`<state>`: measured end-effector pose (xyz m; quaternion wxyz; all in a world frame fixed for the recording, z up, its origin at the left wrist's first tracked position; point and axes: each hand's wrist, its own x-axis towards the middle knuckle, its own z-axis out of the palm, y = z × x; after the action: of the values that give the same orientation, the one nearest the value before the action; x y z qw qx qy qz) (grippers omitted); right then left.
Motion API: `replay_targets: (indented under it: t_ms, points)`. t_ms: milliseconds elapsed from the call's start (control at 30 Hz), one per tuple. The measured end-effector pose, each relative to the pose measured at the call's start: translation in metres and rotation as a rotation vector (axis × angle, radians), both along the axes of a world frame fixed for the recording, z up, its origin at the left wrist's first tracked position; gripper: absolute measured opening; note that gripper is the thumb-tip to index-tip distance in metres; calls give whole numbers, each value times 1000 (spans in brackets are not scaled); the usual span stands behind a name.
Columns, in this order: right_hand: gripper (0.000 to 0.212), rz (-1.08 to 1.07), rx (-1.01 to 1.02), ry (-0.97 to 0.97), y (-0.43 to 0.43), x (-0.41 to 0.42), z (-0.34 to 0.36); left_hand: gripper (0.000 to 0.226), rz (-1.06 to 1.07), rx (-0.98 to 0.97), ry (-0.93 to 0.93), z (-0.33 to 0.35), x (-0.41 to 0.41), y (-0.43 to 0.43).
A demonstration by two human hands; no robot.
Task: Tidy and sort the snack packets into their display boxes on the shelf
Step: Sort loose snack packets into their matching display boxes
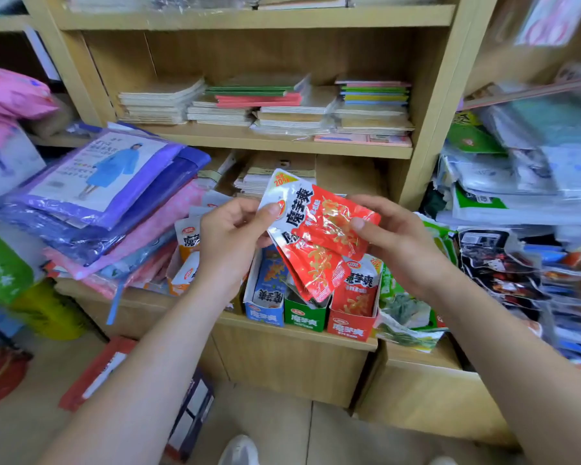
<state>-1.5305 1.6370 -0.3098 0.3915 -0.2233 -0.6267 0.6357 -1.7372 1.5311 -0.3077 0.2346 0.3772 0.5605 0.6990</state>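
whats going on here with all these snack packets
A person is sorting snacks at a wooden shelf. Both hands hold a small bunch of red packets: the left hand pinches its left edge, the right hand grips its right side. Just below stand a blue box, a green box and a red box, which holds matching packets.
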Motion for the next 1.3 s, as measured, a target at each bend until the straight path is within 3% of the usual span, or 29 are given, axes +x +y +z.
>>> replay_targets:
  t_ms: [167,333,433,667,767,833,1067,1300]
  points:
    - [55,121,-18,-191,8,23,-12,6,-119,-61,-102,-1,21,11]
    - [65,149,-70,-228,10,30,-23,8,-231,-79,-318,1,38,21]
    - [63,162,-145,-206,7,30,-30,12,-311,-45,-499,4,47,26]
    - [63,96,-275,-60,6,31,-32,22,-387,-58,-622,5,62,35]
    - [59,-37,-275,4,9,35,-32,15,-367,-113,-419,1,67,35]
    - [58,-123,-252,24,12,39,-32,21,-306,-156,-250,-6,70,37]
    - [25,-468,-202,50,24,61,-26,17,-145,-158,-32,-17,65,50]
    - [19,-573,-242,56,39,95,-23,20,-198,-272,426,-37,55,59]
